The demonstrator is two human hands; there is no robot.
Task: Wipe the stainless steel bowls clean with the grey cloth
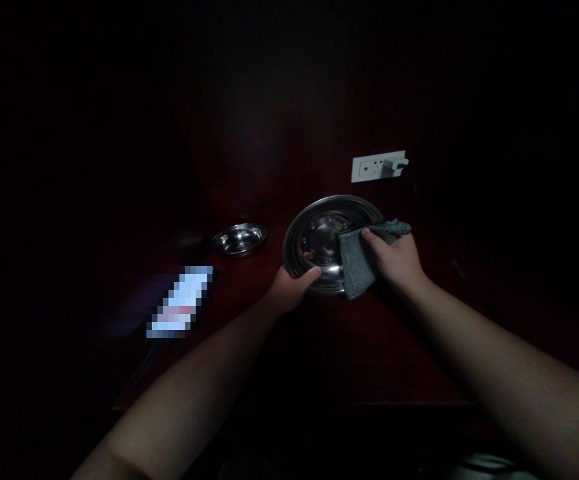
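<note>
A large steel bowl (319,233) is tilted up off the dark wooden table, its inside facing me. My left hand (289,288) grips its near rim, thumb lying over the edge. My right hand (396,260) is closed on a grey cloth (357,263), which is draped over the bowl's right rim and pressed against its inner wall.
A smaller steel bowl (239,240) sits on the table to the left. A lit, blurred-out phone screen (182,303) lies further left. A white power strip (377,167) with a plug and a dark cable is behind the large bowl. The room is very dark.
</note>
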